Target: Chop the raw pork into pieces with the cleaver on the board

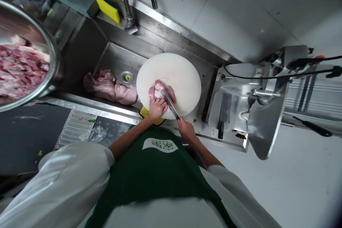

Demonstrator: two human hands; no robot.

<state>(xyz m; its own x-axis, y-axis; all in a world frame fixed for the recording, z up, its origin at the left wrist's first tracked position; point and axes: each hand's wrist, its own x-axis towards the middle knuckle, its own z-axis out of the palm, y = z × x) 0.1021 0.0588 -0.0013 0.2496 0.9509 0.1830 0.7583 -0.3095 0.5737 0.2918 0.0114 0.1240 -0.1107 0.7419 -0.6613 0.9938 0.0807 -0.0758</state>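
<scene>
A piece of raw meat [158,87] lies on the round white cutting board [184,74]. My left hand [158,108], fingers curled, presses the near side of this meat. In my right hand [186,129] is the handle of a kitchen knife [173,109]. Its blade points up and to the left, with the tip end on the meat, close to my left fingers. Part of a yellow cloth-like item [144,112] sticks out from beneath the board's near edge. Larger pieces of raw meat [109,87] rest in the sink to the board's left.
The board sits over the metal sink [130,50], below a faucet [130,21]. A steel bowl [55,58] of cut meat stands at left. On the right are a slicing machine [269,114] and a cleaver [226,108]. A yellow-handled tool [107,8] lies behind the sink.
</scene>
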